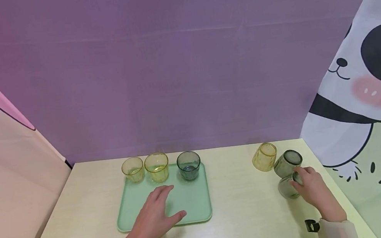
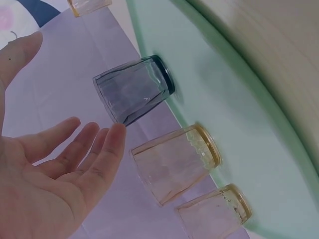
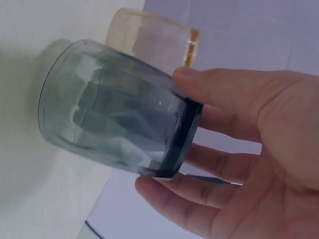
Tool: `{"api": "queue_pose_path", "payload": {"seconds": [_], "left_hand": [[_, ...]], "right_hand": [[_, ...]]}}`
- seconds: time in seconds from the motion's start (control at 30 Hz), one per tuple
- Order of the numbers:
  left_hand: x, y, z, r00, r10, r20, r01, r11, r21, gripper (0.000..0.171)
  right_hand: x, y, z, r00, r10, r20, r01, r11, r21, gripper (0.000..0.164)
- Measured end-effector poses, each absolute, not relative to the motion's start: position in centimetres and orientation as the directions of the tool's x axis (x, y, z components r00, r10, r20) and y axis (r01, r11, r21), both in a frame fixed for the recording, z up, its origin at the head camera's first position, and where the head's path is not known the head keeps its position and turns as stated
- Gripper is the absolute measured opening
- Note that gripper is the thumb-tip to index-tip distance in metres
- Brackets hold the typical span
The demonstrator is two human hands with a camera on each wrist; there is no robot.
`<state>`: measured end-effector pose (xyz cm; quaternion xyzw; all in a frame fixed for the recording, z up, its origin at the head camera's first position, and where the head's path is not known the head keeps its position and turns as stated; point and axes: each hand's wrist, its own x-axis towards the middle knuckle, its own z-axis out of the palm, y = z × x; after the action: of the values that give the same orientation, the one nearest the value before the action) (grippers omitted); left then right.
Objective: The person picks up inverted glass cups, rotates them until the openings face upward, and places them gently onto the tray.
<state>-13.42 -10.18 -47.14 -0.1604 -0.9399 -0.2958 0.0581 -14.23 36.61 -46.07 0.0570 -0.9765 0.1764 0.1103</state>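
Observation:
My right hand [image 1: 313, 189] pinches the base of an upside-down smoky grey-green glass [image 3: 119, 109], thumb on one side and fingers on the other. Whether its rim touches the table I cannot tell. Just behind it stands another upside-down smoky glass [image 1: 283, 164], with an upside-down yellow glass [image 1: 264, 157] farther back. My left hand [image 1: 152, 218] hovers over the front of a green tray [image 1: 194, 202], fingers apart and holding nothing. Along the tray's back edge are two upright yellow glasses [image 1: 157, 168] [image 1: 133, 170] and an upright dark grey glass [image 1: 189, 166].
A pale wooden table [image 1: 242, 210] lies under everything. Behind it hangs a purple cloth [image 1: 186, 76]. A panda-print cloth [image 1: 359, 97] borders the right side, and a pink and cream cloth [image 1: 4, 173] the left.

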Motion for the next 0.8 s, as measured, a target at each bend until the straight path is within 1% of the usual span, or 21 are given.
{"api": "queue_pose_path", "payload": {"seconds": [0.1, 0.2, 0.37, 0.5, 0.57, 0.8], "left_hand": [[-13.6, -10.3, -47.0, -0.942, 0.265, 0.207, 0.336, 0.764, 0.551, 0.076], [-13.6, -10.4, -46.7, -0.944, 0.263, 0.199, 0.329, 0.726, 0.603, 0.074], [-13.7, -10.4, -46.5, -0.96, 0.244, 0.135, 0.263, 0.634, 0.727, 0.073], [-13.7, -10.5, -46.5, -0.965, 0.235, 0.117, 0.236, 0.578, 0.781, 0.071], [-13.7, -10.6, -46.5, -0.966, 0.23, 0.114, 0.226, 0.554, 0.801, 0.07], [-13.7, -10.7, -46.4, -0.971, 0.217, 0.101, 0.195, 0.476, 0.857, 0.07]], "right_hand": [[-14.1, 36.1, -45.7, -0.972, -0.077, 0.221, -0.162, 0.901, -0.402, 0.045], [-14.1, 35.5, -45.5, -0.971, -0.09, 0.219, -0.181, 0.879, -0.44, 0.046], [-14.2, 34.5, -45.4, -0.945, -0.124, 0.301, -0.255, 0.856, -0.449, 0.044], [-14.4, 33.5, -45.5, -0.92, -0.148, 0.363, -0.316, 0.828, -0.462, 0.041], [-14.4, 33.1, -45.6, -0.923, -0.147, 0.357, -0.32, 0.807, -0.496, 0.041], [-14.5, 31.9, -45.8, -0.963, -0.108, 0.248, -0.252, 0.691, -0.677, 0.042]]}}
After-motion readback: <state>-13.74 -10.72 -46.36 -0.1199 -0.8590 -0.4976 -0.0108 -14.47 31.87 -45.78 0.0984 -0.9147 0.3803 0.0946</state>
